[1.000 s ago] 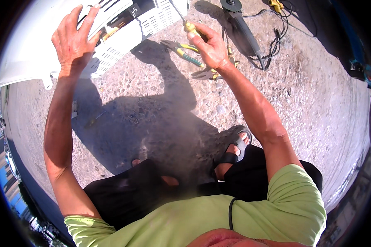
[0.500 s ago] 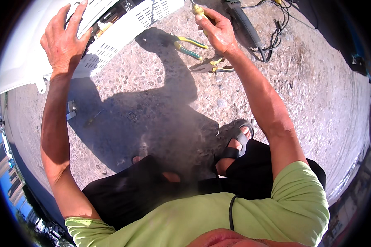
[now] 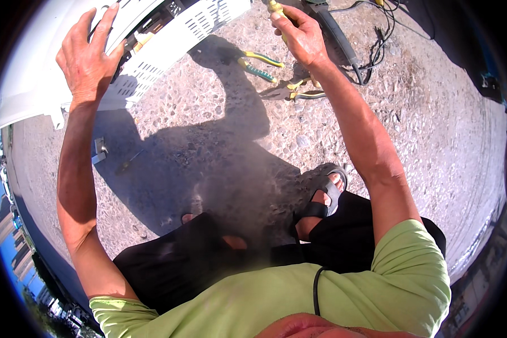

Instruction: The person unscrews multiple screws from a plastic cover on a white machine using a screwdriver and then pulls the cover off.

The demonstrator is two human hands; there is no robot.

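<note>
My left hand [image 3: 86,65] lies with fingers spread against the white housing of an appliance [image 3: 36,67] at the upper left. Beside it runs the appliance's white slotted panel [image 3: 162,49], and some inner parts show in the gap behind that panel. At the top edge, my right hand [image 3: 307,44] is closed round the yellow handle of a screwdriver [image 3: 276,9]. Its tip lies outside the picture, so what it touches cannot be seen. Below that hand, pliers with yellow and green handles [image 3: 257,73] rest on the ground, and a second pair of pliers [image 3: 305,95] lies nearby.
A grey corded power tool [image 3: 339,38] lies right of my right hand, its black cable [image 3: 377,52] looping beside it. In my shadow are a thin screwdriver-like tool [image 3: 130,161] and a small white piece [image 3: 99,151]. My sandalled foot [image 3: 328,194] stands on rough, stony ground.
The right hand and screwdriver have shifted slightly up and right, so less of the screwdriver shows. My left hand stays on the housing, almost unmoved.
</note>
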